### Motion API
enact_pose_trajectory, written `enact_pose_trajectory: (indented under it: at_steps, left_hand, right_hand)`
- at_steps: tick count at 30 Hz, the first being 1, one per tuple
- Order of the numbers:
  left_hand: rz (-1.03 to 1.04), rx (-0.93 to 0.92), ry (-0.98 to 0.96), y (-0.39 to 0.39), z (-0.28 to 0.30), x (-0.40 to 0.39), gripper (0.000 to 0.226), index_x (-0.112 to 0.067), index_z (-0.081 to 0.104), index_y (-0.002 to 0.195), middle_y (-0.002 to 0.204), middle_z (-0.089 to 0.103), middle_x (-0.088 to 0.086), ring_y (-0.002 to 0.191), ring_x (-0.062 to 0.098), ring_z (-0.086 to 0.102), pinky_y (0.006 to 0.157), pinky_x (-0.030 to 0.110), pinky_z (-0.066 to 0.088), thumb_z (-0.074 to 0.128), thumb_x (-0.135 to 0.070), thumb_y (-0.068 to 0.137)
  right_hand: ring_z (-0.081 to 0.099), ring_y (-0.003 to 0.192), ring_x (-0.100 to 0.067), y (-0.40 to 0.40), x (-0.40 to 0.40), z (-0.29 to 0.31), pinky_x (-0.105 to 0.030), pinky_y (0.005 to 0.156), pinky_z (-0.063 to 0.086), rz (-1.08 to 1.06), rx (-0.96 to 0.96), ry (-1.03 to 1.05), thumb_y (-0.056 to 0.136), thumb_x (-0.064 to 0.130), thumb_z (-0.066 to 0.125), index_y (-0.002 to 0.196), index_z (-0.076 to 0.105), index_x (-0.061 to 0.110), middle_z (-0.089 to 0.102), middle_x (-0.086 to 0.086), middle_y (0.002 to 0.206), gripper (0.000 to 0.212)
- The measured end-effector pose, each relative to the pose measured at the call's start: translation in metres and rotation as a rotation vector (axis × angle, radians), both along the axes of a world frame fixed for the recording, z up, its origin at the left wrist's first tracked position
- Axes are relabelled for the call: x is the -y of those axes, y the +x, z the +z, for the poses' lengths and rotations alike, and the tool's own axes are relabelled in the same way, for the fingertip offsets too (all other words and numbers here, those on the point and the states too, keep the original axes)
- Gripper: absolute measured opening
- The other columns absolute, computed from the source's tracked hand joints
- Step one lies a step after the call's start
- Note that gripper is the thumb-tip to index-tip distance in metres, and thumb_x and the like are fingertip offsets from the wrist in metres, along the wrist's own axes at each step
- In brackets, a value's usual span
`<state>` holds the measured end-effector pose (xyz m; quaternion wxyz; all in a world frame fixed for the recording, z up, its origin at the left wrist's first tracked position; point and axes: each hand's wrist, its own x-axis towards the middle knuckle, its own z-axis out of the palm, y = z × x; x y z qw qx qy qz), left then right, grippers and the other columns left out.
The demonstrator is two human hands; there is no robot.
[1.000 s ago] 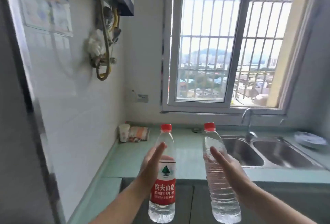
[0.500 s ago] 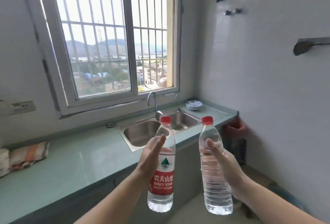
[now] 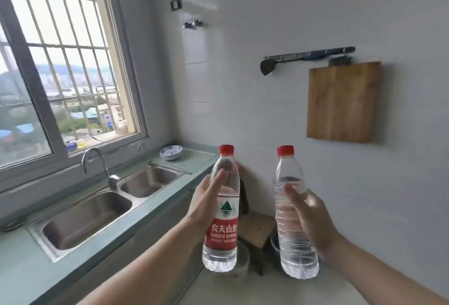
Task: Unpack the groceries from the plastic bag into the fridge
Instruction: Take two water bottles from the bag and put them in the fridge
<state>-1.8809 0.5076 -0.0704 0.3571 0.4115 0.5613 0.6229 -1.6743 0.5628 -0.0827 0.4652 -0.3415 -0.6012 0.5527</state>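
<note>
A barred window (image 3: 60, 73) fills the left, above a green surface (image 3: 26, 278) with a double steel sink (image 3: 97, 207), tap (image 3: 97, 166) and stacked bowls (image 3: 171, 152). A wooden cutting board (image 3: 342, 101) hangs on the white wall. Two clear water bottles with red caps are held upright in mid-air, well apart: the labelled bottle (image 3: 222, 210) wrapped by the left hand (image 3: 206, 201), the bare bottle (image 3: 292, 219) by the right hand (image 3: 313, 222). Each grip is closed around its bottle's middle.
</note>
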Motion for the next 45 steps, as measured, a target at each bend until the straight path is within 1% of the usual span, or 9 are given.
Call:
enact_pose_trajectory:
  at_steps: [6,11,15,18,25,30,35,42,45]
  left_hand:
    - [-0.236,0.022,-0.03,0.08,-0.008,-0.108,0.061,-0.021,0.061,0.115,0.095,0.074,0.01,0.08,0.028,0.073,0.07,0.04,0.058,0.064,-0.065,0.073]
    - [-0.484,0.046,-0.046,0.153,-0.014,-0.198,0.052,-0.023,0.06,0.11,0.097,0.073,0.015,0.082,0.036,0.071,0.075,0.046,0.058,0.059,-0.06,0.073]
    - [-0.662,0.023,-0.01,0.203,-0.01,-0.273,0.03,-0.025,0.062,0.104,0.097,0.073,0.014,0.084,0.034,0.071,0.078,0.044,0.058,0.053,-0.05,0.09]
    - [-0.793,0.043,0.003,0.246,-0.007,-0.315,0.023,-0.024,0.064,0.101,0.094,0.073,0.015,0.08,0.031,0.071,0.074,0.04,0.056,0.054,-0.043,0.093]
    - [-1.118,0.065,-0.015,0.353,-0.007,-0.358,0.026,-0.017,0.063,0.105,0.086,0.074,0.011,0.076,0.026,0.072,0.069,0.035,0.055,0.056,-0.04,0.093]
    - [-1.265,-0.025,-0.009,0.432,-0.002,-0.38,0.042,-0.022,0.062,0.108,0.097,0.074,0.012,0.086,0.027,0.073,0.082,0.041,0.058,0.066,-0.054,0.082]
    - [-1.315,-0.121,0.008,0.516,-0.001,-0.4,0.043,-0.024,0.059,0.11,0.093,0.074,0.007,0.083,0.025,0.074,0.077,0.038,0.06,0.064,-0.048,0.075]
    - [-1.353,-0.15,0.064,0.637,0.011,-0.427,0.027,-0.03,0.057,0.109,0.097,0.073,0.008,0.077,0.019,0.074,0.06,0.022,0.056,0.066,-0.034,0.084]
    - [-1.423,-0.149,0.054,0.682,0.014,-0.429,0.042,-0.032,0.057,0.11,0.102,0.072,0.01,0.078,0.019,0.074,0.06,0.023,0.055,0.078,-0.042,0.075]
  right_hand:
    - [0.067,0.065,-0.028,0.092,-0.049,-0.005,-0.037,0.064,0.055,-0.219,0.006,-0.09,0.074,0.054,0.061,0.1,0.06,0.008,0.068,-0.011,0.072,0.053]
    - [0.07,0.078,-0.027,0.17,-0.088,-0.008,-0.036,0.069,0.055,-0.596,0.048,-0.125,0.078,0.055,0.061,0.098,0.066,0.021,0.073,-0.015,0.089,0.04]
    - [0.067,0.064,0.003,0.21,-0.115,-0.006,-0.015,0.057,0.046,-0.858,0.083,-0.104,0.083,0.051,0.059,0.093,0.068,0.022,0.074,0.004,0.079,0.031]
    - [0.066,0.056,0.0,0.232,-0.124,-0.003,-0.008,0.045,0.043,-1.006,0.109,-0.097,0.084,0.044,0.063,0.093,0.069,0.016,0.074,-0.004,0.081,0.03]
    - [0.07,0.067,-0.008,0.289,-0.133,0.002,-0.026,0.063,0.046,-1.249,0.154,-0.092,0.072,0.064,0.061,0.092,0.07,0.021,0.073,0.003,0.075,0.048]
    - [0.071,0.069,-0.012,0.342,-0.151,0.001,-0.028,0.065,0.049,-1.342,0.123,-0.065,0.073,0.06,0.061,0.089,0.071,0.02,0.075,-0.002,0.078,0.045]
    - [0.07,0.068,-0.006,0.414,-0.179,-0.01,-0.023,0.062,0.047,-1.358,0.049,-0.04,0.082,0.046,0.063,0.089,0.07,0.02,0.075,-0.001,0.078,0.028]
    - [0.069,0.083,-0.001,0.516,-0.208,-0.014,-0.029,0.079,0.048,-1.409,0.018,-0.044,0.074,0.046,0.069,0.095,0.071,0.028,0.075,0.011,0.087,0.028]
    - [0.068,0.074,0.002,0.557,-0.21,-0.014,-0.025,0.071,0.046,-1.483,-0.006,-0.073,0.081,0.031,0.072,0.088,0.072,0.024,0.074,0.011,0.08,0.009]
